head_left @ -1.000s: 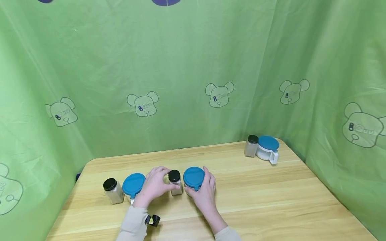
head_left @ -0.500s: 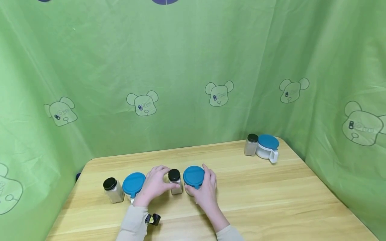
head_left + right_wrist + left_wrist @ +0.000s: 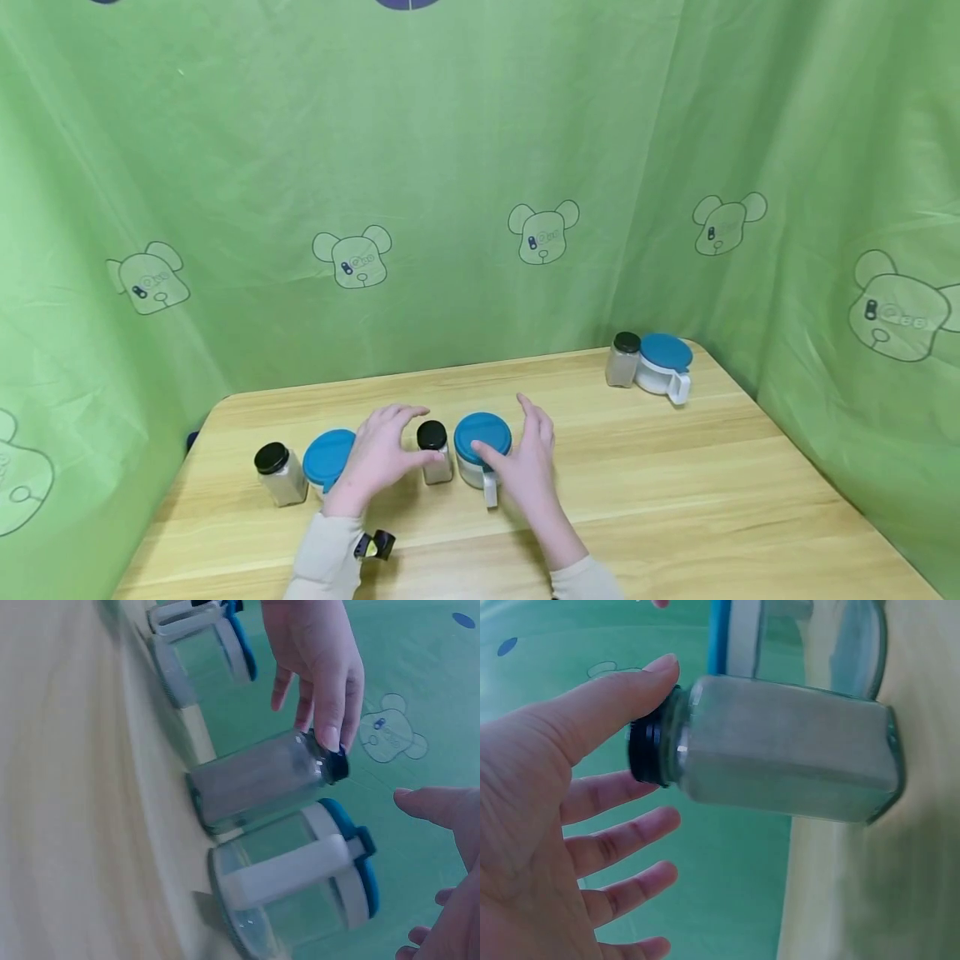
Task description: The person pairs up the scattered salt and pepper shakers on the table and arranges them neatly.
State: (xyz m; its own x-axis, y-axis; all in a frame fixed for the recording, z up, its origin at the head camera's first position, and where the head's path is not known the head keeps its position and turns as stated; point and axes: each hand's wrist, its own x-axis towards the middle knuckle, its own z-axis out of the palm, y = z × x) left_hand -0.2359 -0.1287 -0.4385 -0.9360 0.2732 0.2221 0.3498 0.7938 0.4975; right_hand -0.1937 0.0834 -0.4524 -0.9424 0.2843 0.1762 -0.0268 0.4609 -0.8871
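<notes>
A square glass jar [image 3: 438,468] with a black cap and pale contents stands upright mid-table. My left hand [image 3: 381,454] is spread around its cap, the thumb in front and the fingers behind; whether skin touches the cap, I cannot tell. Just right of it stands a clear handled condiment jar [image 3: 292,877] with a blue lid, its white handle facing me. My right hand [image 3: 528,458] is spread at that jar's right side and holds nothing. From the head, its thumb overlaps the blue lid; the right wrist view shows thumb and fingers apart from the jar.
Left of my left hand stand another black-capped jar [image 3: 282,481] and a partly hidden blue-lidded jar [image 3: 327,457]. A similar pair, a black-capped jar [image 3: 623,362] and a blue-lidded jar [image 3: 663,367], stands at the table's back right corner. Green curtain [image 3: 450,167] surrounds the wooden table [image 3: 675,517].
My right hand has let go of the blue-lidded jar and moved slightly right, uncovering its handle. The left hand's fingers have spread wider about the black cap. The jars stay in place.
</notes>
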